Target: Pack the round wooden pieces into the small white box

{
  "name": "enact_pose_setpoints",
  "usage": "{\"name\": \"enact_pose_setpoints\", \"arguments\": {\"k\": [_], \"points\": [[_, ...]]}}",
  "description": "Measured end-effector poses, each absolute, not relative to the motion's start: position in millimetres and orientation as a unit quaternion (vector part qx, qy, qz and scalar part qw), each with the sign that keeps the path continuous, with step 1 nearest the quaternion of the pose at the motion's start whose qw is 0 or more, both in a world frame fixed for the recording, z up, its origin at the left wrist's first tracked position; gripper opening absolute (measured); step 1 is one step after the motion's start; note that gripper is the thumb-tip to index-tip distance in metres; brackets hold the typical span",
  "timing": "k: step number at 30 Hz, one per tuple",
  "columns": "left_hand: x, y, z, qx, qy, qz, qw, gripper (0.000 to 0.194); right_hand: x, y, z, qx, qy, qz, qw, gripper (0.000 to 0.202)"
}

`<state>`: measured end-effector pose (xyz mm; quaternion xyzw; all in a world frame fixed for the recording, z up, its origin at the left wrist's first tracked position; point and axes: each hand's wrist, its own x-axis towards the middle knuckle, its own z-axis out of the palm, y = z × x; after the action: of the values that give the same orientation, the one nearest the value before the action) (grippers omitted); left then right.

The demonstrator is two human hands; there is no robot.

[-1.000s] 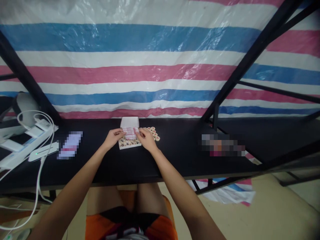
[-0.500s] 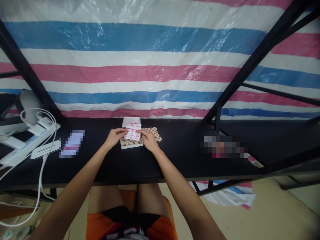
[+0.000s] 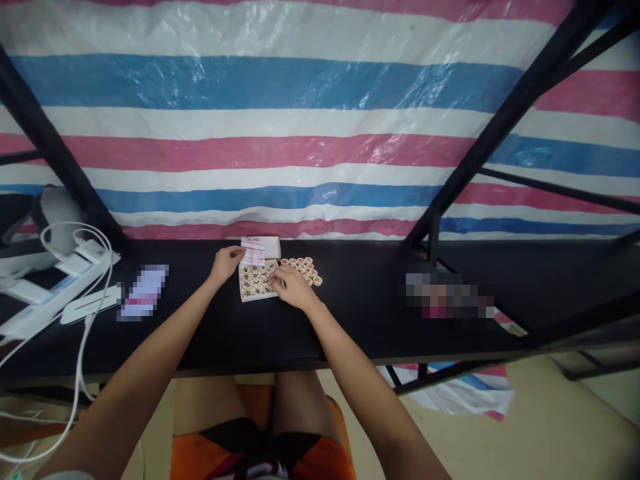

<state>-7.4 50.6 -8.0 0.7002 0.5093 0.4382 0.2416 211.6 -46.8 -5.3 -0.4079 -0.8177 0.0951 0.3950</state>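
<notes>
My left hand (image 3: 227,264) pinches the left edge of a folded white sheet with red grid lines (image 3: 255,253), which looks like a xiangqi board. The sheet overlaps the back of an open white box (image 3: 253,299) and the white lid (image 3: 273,247) behind it. Rows of round xiangqi pieces (image 3: 256,281) with black characters lie in the box. Over the box's right edge is my right hand (image 3: 294,285), its fingers curled together; whether they grip a piece is hidden. Several loose round pieces with red marks (image 3: 313,272) are just beyond that hand on the table.
The black table (image 3: 360,320) runs across in front of a striped plastic sheet (image 3: 280,153). On the left are a blurred-out phone-like object (image 3: 144,292), a white power strip (image 3: 45,293) and looping white cables (image 3: 83,360). A pixelated item (image 3: 447,295) lies right, near black frame bars (image 3: 463,137).
My right hand has let go of the folded sheet and come down to the box's right side. My left hand has drawn the sheet back and left, uncovering the pieces in the box.
</notes>
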Motion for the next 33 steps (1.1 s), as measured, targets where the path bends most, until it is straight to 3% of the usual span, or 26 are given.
{"name": "enact_pose_setpoints", "arguments": {"k": [6, 9, 16, 20, 33], "points": [[-3.1, 60.6, -21.7, 0.74, 0.536, 0.391, 0.113, 0.028, 205.1, -59.4, 1.8, -0.38, -0.879, 0.075, 0.279, 0.011], [-7.2, 57.4, -25.1, 0.738, 0.546, 0.389, 0.079, 0.033, 204.3, -58.9, 1.0, -0.388, -0.88, 0.075, 0.266, 0.008], [-15.3, 45.7, -22.1, 0.745, 0.541, 0.372, 0.118, 0.034, 203.3, -57.9, 0.3, -0.38, -0.872, 0.108, 0.288, 0.009], [-17.2, 49.3, -22.9, 0.718, 0.567, 0.394, 0.089, 0.04, 203.1, -59.6, 2.4, -0.389, -0.87, 0.111, 0.281, 0.009], [-11.1, 40.0, -20.0, 0.781, 0.525, 0.31, 0.139, 0.038, 200.9, -60.5, 1.3, -0.389, -0.87, 0.115, 0.28, 0.008]]}}
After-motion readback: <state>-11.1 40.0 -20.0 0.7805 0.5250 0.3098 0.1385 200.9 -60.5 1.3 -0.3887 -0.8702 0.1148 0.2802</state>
